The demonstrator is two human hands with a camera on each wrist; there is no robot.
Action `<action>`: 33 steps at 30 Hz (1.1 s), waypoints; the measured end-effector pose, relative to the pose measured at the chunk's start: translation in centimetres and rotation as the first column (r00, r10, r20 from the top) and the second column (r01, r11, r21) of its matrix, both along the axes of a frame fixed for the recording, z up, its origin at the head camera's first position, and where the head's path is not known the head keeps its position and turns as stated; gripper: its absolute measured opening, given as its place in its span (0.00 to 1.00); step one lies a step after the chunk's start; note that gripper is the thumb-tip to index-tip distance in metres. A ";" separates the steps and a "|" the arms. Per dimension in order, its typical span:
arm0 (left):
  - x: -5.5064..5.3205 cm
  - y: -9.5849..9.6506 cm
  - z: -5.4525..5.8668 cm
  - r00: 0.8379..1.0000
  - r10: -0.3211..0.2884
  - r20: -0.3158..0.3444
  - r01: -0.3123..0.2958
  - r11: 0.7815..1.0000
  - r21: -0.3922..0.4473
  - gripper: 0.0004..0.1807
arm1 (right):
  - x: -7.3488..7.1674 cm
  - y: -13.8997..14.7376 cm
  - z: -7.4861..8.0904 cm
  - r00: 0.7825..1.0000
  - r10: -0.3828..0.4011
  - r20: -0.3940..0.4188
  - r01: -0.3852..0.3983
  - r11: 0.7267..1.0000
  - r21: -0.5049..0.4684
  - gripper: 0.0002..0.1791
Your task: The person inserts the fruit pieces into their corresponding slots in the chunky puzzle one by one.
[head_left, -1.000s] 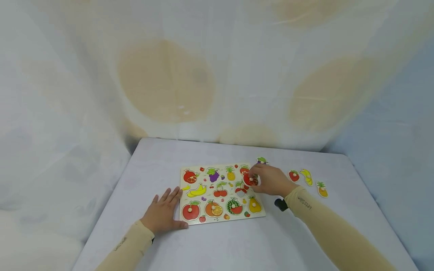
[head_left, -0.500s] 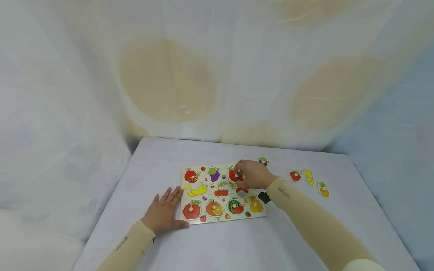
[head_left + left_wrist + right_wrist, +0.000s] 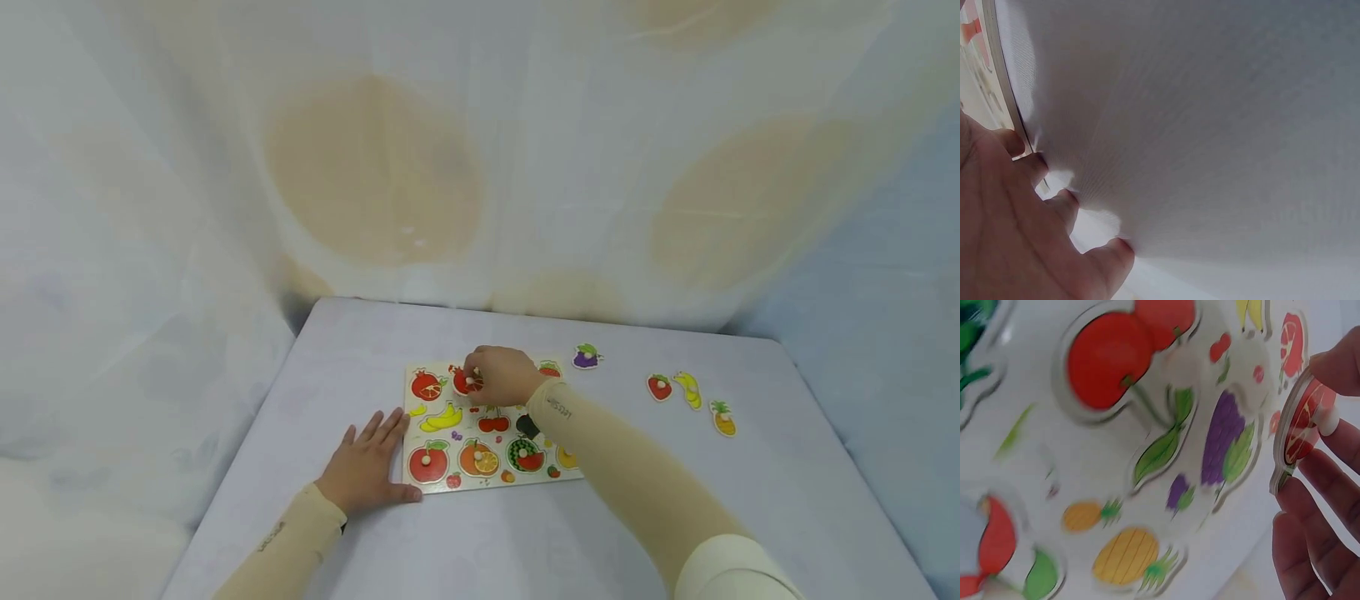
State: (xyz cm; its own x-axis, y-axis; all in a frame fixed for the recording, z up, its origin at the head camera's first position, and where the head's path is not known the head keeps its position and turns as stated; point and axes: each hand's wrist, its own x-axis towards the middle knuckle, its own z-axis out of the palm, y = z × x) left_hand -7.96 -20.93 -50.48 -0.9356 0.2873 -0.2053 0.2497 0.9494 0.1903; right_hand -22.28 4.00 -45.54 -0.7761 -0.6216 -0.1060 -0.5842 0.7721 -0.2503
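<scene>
My right hand (image 3: pixel 504 375) pinches a pomegranate puzzle piece (image 3: pixel 1304 428) with a white knob, holding it tilted over the upper left of the fruit puzzle board (image 3: pixel 487 486). The piece hangs close to the printed pomegranate recess (image 3: pixel 427 385) at the board's far left corner. Printed grapes (image 3: pixel 1225 440) and cherries (image 3: pixel 1110 359) lie below that hand in the right wrist view. My left hand (image 3: pixel 365 463) lies flat with fingers spread, touching the board's left edge; in the left wrist view its fingertips press the white cloth.
Right of the board lie loose knobbed pieces: grapes (image 3: pixel 587 357), a strawberry (image 3: pixel 659 387), bananas (image 3: pixel 687 390) and a pineapple (image 3: pixel 723 418). Apple (image 3: pixel 428 463), orange (image 3: pixel 477 458) and watermelon (image 3: pixel 525 455) pieces sit in the board's front row. A patterned curtain (image 3: pixel 375 183) hangs behind the table.
My right hand has carried the pomegranate piece leftward across the board, from its right end to the upper left. My left hand keeps its place at the board's left edge.
</scene>
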 end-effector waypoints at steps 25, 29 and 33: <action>1.0 0.9 -0.2 0.999 -0.027 -0.031 0.026 0.999 -0.032 0.68 | 1.2 -5.8 -2.3 0.997 -0.018 -0.081 0.020 1.000 0.021 0.19; 1.3 0.9 -0.3 0.998 -0.035 -0.049 0.034 0.999 -0.019 0.68 | 1.4 -6.0 -2.4 0.996 -0.028 -0.079 0.031 0.999 0.043 0.19; 1.4 0.8 -0.4 0.998 -0.033 -0.051 0.032 0.999 -0.020 0.68 | 1.5 -6.2 -2.7 0.996 -0.030 -0.087 0.035 0.998 0.055 0.19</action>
State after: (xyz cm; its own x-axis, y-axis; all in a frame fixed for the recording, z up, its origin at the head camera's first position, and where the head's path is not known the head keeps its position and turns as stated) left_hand -6.60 -20.10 -50.83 -0.9352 0.3144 -0.1631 0.2897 0.9439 0.1587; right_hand -20.83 -2.15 -48.29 -0.8034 -0.5911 -0.0716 -0.5764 0.8022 -0.1558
